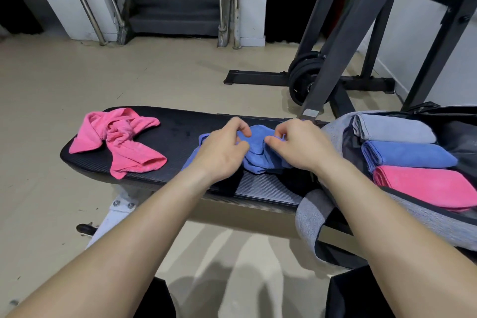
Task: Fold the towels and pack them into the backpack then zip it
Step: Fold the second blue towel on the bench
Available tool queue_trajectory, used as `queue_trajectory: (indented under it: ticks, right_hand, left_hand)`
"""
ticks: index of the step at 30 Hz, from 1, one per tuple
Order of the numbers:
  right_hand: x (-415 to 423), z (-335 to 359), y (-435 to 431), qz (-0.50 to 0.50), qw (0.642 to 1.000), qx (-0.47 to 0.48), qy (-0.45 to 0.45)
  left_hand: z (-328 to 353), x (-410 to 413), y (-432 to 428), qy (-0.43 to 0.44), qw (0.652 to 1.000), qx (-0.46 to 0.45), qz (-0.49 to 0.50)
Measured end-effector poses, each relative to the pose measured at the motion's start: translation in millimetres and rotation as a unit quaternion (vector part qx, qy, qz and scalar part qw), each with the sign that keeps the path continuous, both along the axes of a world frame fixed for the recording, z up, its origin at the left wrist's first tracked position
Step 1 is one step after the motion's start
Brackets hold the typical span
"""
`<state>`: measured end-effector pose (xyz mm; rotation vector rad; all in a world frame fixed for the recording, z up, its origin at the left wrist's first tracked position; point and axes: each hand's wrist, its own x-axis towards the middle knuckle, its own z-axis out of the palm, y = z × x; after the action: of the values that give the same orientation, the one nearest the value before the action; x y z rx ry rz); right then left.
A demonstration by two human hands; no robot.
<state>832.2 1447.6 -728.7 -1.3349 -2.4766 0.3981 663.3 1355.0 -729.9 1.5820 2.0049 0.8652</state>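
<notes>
Pinching the loose blue towel [258, 160] with my left hand [222, 150] and right hand [296, 147] — best find corners, spread it flat before folding.

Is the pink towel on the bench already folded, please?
No, the pink towel lies crumpled on the bench, untouched, while the left hand and the right hand pinch the blue towel.
</notes>
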Motion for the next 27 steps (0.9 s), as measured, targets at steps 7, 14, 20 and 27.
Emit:
queue_trajectory:
  ticks: [7,14,20,27]
  right_hand:
    - [0,-7,-4,0.116,0.988,-0.09,0.056]
    - [23,-6,4,0.098,0.99,-0.092,0.049]
    - [42,-3,14,0.008,0.973,-0.137,0.183]
    - [45,-1,5,-0.075,0.913,-0.216,0.338]
  left_hand:
    - [-14,8,3,0.022,0.998,0.0,-0.057]
    - [-12,-10,9,0.054,0.997,0.031,0.037]
    - [-13,-20,10,0.044,0.995,0.027,0.087]
    - [3,-8,5,-0.18,0.979,-0.008,0.099]
